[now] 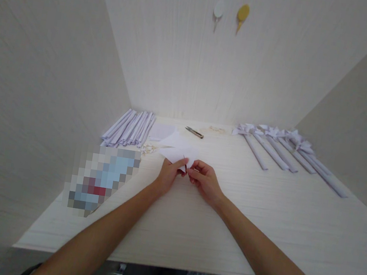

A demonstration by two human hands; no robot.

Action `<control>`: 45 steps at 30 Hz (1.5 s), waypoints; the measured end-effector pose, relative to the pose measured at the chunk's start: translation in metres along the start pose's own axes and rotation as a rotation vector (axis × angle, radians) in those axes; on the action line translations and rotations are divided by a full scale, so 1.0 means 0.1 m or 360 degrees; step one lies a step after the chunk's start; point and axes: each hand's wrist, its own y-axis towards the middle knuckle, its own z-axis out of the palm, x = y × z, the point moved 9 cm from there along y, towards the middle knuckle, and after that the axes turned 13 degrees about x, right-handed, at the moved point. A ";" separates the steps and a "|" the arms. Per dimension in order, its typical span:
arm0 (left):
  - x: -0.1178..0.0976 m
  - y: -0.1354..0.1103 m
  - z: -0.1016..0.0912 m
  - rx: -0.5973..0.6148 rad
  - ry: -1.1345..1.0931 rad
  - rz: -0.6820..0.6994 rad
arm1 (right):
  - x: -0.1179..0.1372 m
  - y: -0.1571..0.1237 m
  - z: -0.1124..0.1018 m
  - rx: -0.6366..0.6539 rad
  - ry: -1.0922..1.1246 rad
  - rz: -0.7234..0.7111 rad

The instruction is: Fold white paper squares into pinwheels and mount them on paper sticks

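Note:
A folded white paper piece [178, 150] lies on the white table [260, 222], just beyond both hands. My left hand [168, 175] pinches its near edge with thumb and fingers closed. My right hand [203, 180] is closed too, pinching the same corner from the right, and a thin dark pin-like thing shows between the two hands. A small pair of snips [194, 132] rests further back on the table.
A bundle of rolled white paper sticks [130, 128] lies at the back left, with a flat white sheet [161, 131] beside it. Several finished paper pinwheels on sticks [279, 145] lie at the back right. A blurred-out patch [101, 178] sits left. Walls close in on three sides.

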 end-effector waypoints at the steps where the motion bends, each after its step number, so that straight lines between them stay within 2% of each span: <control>1: 0.00 0.00 0.00 0.0002 -0.0002 -0.0005 | 0.00 0.00 0.00 -0.0004 -0.0005 -0.0001; 11: 0.00 -0.01 0.02 0.0025 0.0036 -0.0016 | -0.01 0.00 0.02 0.0017 0.0124 0.0041; 18: 0.00 -0.01 0.04 0.0066 0.0118 -0.0007 | 0.01 -0.01 0.02 0.0013 -0.0104 0.0000; 28: 0.04 -0.02 0.11 0.0179 0.0137 -0.0018 | 0.00 -0.01 0.01 0.0018 -0.0062 0.0000; 42: 0.00 0.01 0.05 0.0096 0.0133 0.0024 | 0.04 0.01 0.00 0.0024 -0.0232 -0.0087; 45: -0.01 0.02 -0.01 0.0017 0.0114 0.0033 | 0.03 0.01 -0.03 -0.0024 -0.0292 -0.0060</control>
